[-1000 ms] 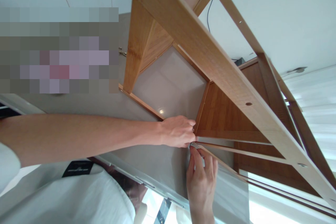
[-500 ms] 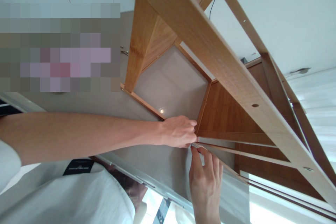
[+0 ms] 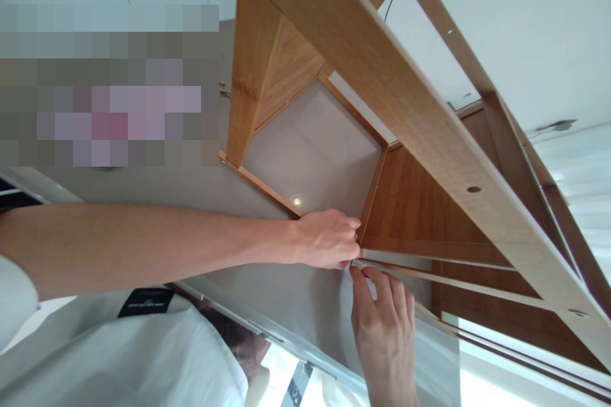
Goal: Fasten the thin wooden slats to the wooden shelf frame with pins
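Note:
My left hand (image 3: 329,238) reaches in from the left, back upward, fingers curled over the lower corner of a wooden furniture frame (image 3: 377,197). Its fingertips are hidden behind the hand. Close below it, my right hand (image 3: 386,324) pinches a small, thin, pale metallic piece (image 3: 359,262) between thumb and fingers. That piece sits against the frame's corner, and its exact kind is too small to make out. A wooden panel (image 3: 424,203) and a narrow rail (image 3: 458,278) run off from this corner to the right.
A long wooden beam (image 3: 405,89) with holes crosses above my hands from upper left to lower right. A wooden leg (image 3: 248,70) stands left of it. The frame rests over a grey glossy surface (image 3: 305,140). White curtains (image 3: 577,172) hang at the right.
My right hand has shifted slightly to the right and its wrist has tilted. The left hand keeps its grip at the corner. The view has moved a little.

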A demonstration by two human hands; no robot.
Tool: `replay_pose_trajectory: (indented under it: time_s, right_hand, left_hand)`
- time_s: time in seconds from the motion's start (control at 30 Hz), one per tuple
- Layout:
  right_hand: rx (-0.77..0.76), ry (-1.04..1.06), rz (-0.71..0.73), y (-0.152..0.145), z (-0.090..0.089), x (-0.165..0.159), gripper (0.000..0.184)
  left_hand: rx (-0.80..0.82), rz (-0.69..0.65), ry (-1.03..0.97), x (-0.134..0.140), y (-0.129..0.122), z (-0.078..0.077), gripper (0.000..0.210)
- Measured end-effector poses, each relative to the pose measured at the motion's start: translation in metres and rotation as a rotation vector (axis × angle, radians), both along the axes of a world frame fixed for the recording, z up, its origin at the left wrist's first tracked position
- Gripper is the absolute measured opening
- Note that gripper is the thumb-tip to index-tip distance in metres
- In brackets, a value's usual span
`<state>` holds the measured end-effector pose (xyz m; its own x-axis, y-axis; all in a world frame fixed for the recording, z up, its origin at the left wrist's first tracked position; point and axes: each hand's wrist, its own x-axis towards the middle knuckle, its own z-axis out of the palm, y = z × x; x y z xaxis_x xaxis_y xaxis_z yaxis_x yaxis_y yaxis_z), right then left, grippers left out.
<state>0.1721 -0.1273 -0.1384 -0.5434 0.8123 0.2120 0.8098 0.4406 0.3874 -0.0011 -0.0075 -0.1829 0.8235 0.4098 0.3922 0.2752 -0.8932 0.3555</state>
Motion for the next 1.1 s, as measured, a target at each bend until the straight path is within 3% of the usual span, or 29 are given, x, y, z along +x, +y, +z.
replay_pose_trajectory:
  time_s: [0.3,0.63,1.1]
  right_hand:
    - [-0.006,0.209,-0.038,-0.002,-0.013,0.01,0.017]
    - [0.001,0.262,-0.072,-0.011,-0.018,0.011,0.018]
    - [0.007,0.341,-0.092,-0.012,-0.03,0.009,0.018]
  left_hand:
    - [0.022,0.026,-0.023,0.0,-0.002,-0.002,0.01]
    - [0.058,0.068,-0.053,0.001,-0.006,-0.007,0.002]
    - [0.034,0.156,-0.024,0.006,-0.015,-0.005,0.01]
